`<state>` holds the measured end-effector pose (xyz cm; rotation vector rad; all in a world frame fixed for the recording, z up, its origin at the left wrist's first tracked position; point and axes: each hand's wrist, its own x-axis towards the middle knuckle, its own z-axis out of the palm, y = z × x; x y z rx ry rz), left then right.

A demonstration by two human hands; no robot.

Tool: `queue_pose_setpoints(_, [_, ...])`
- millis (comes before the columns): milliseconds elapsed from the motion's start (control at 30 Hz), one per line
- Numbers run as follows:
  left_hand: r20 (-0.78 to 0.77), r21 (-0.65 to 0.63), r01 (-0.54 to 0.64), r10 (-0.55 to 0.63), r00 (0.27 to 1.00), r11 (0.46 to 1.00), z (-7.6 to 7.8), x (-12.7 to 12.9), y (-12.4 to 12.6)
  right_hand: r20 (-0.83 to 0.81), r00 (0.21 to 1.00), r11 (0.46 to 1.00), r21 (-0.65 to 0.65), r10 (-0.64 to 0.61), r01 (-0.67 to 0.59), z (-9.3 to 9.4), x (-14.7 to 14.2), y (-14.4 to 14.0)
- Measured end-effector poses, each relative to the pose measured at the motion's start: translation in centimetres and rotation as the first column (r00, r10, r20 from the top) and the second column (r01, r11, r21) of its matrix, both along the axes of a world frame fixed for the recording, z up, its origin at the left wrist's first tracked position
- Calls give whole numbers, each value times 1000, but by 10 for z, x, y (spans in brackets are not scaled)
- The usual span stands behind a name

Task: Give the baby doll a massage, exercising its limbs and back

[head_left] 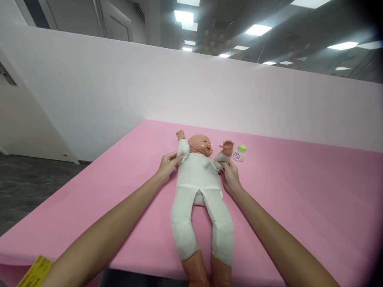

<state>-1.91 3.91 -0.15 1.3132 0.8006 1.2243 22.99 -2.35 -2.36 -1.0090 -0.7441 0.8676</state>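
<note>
A baby doll [198, 171] with a white cloth body lies on its back on the pink-covered table [128, 199], its bare legs toward me and its head turned to the right. My left hand [168, 166] pinches the doll's sleeve at the arm on the left side. On the other side, my right hand [231, 177] grips the opposite arm near the elbow, thumb and fingers closed on the cloth. Both doll hands point up and away from me. Just beyond my right hand lies a small clear bottle [238, 154] with a green cap and a printed label.
A white wall [191, 91] runs behind the table's far edge, with a dark glass pane [269, 36] above it reflecting ceiling lights. To the left is a white door [26, 119] over a dark floor. Something yellow with black marks [35, 273] shows at the lower left.
</note>
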Motion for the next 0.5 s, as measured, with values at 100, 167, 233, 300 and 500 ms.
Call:
queue_pose_setpoints(100, [2,-2,-4,4,1000,1000,-2,1,1,-23,1000,1000,-25,-20,19,-2,3,2])
queue_pose_setpoints(167, [14,-11,-20,20,1000,1000,-4,2,1,-26,999,999,-32,-26,25,-3,4,3])
queue_pose_setpoints(233, [23,-10,-30,30,999,999,-4,3,1,-27,999,999,-38,-24,23,-3,4,2])
queue_pose_setpoints(300, [22,-3,-26,26,999,1000,-2,4,-1,-26,999,999,-40,-20,19,-1,3,1])
queue_pose_setpoints(500, [9,16,-3,2,1000,1000,2,3,-3,-14,1000,1000,-11,15,-15,1,2,-1])
